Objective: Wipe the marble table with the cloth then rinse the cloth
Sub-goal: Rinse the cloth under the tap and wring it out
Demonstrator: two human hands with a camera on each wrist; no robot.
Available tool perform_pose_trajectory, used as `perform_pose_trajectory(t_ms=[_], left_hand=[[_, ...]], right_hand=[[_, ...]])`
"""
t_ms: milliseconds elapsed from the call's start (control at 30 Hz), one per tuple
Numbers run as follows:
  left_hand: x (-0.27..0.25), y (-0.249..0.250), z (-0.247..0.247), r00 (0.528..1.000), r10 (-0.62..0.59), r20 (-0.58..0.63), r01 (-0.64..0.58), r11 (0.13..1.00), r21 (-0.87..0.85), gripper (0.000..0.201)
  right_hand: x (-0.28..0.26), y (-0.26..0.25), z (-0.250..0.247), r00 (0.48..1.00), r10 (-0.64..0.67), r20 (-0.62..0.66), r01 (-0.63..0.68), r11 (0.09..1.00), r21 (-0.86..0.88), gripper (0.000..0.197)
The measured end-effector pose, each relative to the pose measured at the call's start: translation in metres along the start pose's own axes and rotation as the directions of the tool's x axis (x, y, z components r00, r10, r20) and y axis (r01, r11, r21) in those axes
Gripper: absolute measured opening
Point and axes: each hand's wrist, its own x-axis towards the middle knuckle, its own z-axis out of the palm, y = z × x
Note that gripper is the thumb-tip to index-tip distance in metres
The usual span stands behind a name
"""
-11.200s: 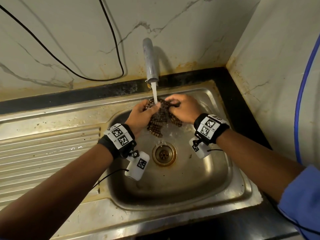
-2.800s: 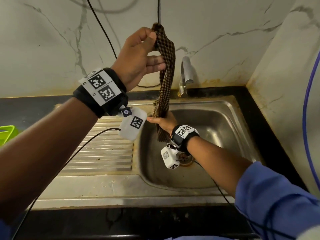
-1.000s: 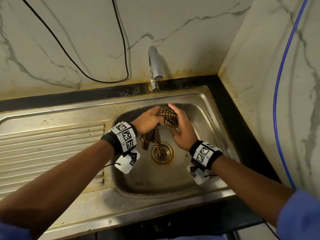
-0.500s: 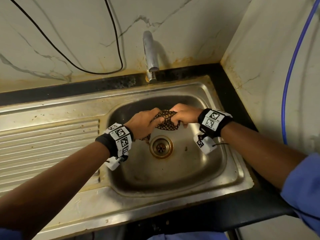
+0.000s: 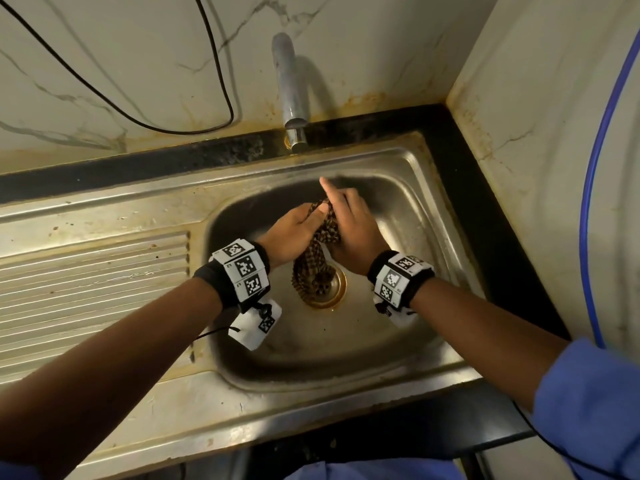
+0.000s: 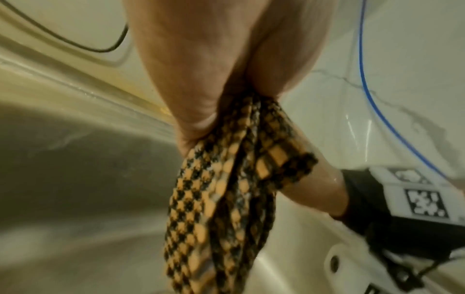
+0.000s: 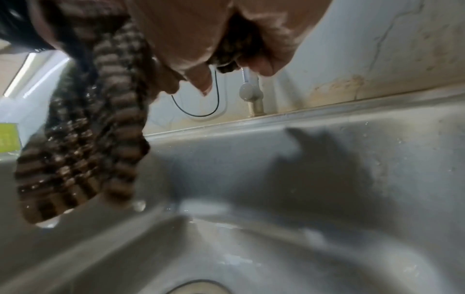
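Observation:
A brown-and-tan checked cloth (image 5: 320,251) is squeezed between both hands over the steel sink basin (image 5: 408,216). My left hand (image 5: 294,230) grips its upper part from the left, and my right hand (image 5: 349,226) wraps it from the right with the index finger sticking out. The wet tail of the cloth (image 6: 221,208) hangs down above the drain (image 5: 327,291). In the right wrist view the cloth (image 7: 83,151) drips beside my curled right fingers (image 7: 259,63). The tap (image 5: 289,88) stands behind, with no water running.
A ribbed steel draining board (image 5: 86,285) lies left of the basin. A black cable (image 5: 207,81) hangs on the marble back wall, and a blue hose (image 5: 588,209) runs down the right wall. A black counter edge (image 5: 485,188) borders the sink.
Since half a second ago both hands have turned upright against each other around the cloth, and its tail now hangs down over the drain. The tap ran 11 seconds ago and is now off.

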Motion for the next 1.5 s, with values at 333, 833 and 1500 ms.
perform_pose_trajectory(t_ms=[333,833,1500], left_hand=[[0.001,-0.016,0.0,0.963,0.068,0.262,-0.255,0.558,0.79,0.027],[0.004,-0.026,-0.011,0.999,-0.023,0.038,0.006,0.921,0.389,0.024],[-0.003,-0.028,0.012,0.974,0.067,0.218,-0.216,0.577,0.788,0.027]], right_hand=[[0.043,-0.002,-0.031,0.638,0.359,0.681,-0.125,0.921,-0.369,0.012],[0.009,0.021,-0.03,0.966,0.093,0.241,-0.147,0.965,0.216,0.084],[0.049,-0.013,-0.031,0.244,0.46,0.854,-0.387,0.853,-0.35,0.031]])
